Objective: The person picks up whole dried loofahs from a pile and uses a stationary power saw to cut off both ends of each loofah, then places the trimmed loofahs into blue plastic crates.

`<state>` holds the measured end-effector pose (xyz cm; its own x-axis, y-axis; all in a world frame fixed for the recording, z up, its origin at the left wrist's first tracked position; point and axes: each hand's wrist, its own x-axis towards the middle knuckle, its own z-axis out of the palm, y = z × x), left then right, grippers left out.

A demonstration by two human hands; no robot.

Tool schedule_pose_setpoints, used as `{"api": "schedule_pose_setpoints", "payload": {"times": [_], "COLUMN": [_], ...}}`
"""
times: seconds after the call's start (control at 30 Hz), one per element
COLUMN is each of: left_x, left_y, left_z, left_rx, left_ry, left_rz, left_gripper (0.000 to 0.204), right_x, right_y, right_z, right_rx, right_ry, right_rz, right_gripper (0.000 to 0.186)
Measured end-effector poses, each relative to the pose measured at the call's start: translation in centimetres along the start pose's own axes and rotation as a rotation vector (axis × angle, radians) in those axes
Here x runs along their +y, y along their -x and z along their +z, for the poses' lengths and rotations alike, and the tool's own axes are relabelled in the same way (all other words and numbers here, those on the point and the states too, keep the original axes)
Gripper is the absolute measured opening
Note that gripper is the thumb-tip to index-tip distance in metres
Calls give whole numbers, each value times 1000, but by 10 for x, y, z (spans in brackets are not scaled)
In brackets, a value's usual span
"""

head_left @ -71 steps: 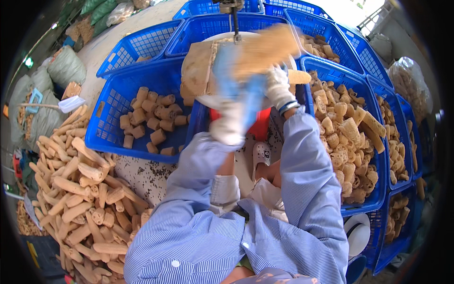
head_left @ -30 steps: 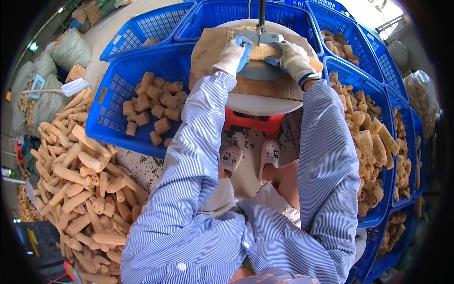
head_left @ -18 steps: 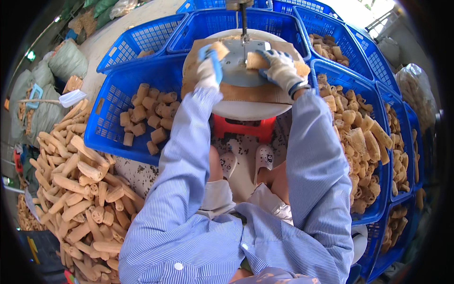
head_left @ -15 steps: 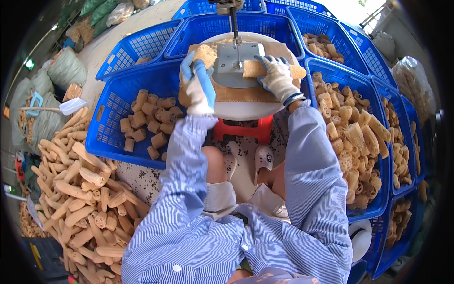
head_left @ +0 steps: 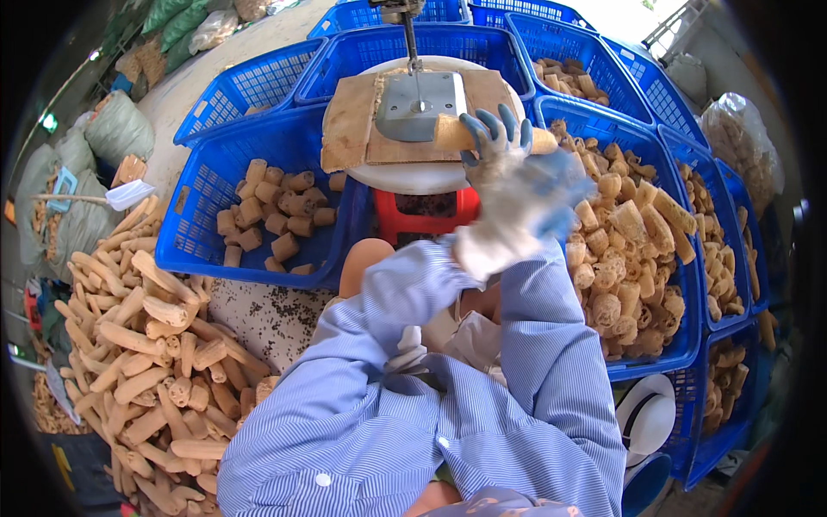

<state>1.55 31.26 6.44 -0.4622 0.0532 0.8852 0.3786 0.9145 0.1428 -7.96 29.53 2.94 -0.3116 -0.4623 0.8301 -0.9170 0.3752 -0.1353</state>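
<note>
A long dried loofah [head_left: 450,133] lies across the grey metal plate [head_left: 422,95] of a small saw-like machine, one end near the thin upright blade. Over its middle is my right hand [head_left: 500,142], in a white and blue work glove, with the fingers and thumb around it. My left hand [head_left: 538,202], gloved alike, reaches across in front of my right wrist toward the crate on the right. Motion smears its fingers, and whether it holds anything does not show. Beside it stands a blue crate [head_left: 699,336] heaped with irregular loofah pieces [head_left: 633,224].
A blue crate [head_left: 185,168] at the left contains short cut loofah pieces [head_left: 289,202]. Whole loofahs [head_left: 142,345] are piled on the floor at the left. A red stool [head_left: 426,215] is under the white round tabletop [head_left: 405,178]. More blue crates surround the far side and right.
My left hand, with a loofah chunk at the plate's left side before, has swung right across my right wrist. The chunk no longer shows. My right hand stays at the long loofah.
</note>
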Motion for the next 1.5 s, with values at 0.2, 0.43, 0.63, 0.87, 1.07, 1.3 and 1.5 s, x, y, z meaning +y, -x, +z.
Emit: {"api": "schedule_pose_setpoints", "payload": {"times": [0.2,0.43,0.63,0.87,1.07,1.3,1.5], "left_x": [-97,-166,-211,-247,-249,-264,-281], "left_y": [25,48,67,79,84,86,75], "left_z": [-94,-133,-137,-150,-152,-141,-131], "left_rx": [95,47,62,-73,-44,14,64], "left_ry": [29,570,438,243,249,244,202], "left_rz": [-893,-1044,-942,-965,-1011,-994,-1042], "left_gripper": [60,33,34,38,40,37,32], "right_x": [-19,-1,39,35,36,26,18], "right_y": [1,-26,-32,-45,-45,-55,-76], "right_z": [-2,8,56,92,105,105,111], "right_rx": [-79,-265,-309,-333,-332,-354,-460], "right_ry": [-71,67,-429,-290,-349,-381,-300], "right_rz": [-99,180,232,217,189,256,357], "right_gripper": [68,90,63,62,58,56,55]}}
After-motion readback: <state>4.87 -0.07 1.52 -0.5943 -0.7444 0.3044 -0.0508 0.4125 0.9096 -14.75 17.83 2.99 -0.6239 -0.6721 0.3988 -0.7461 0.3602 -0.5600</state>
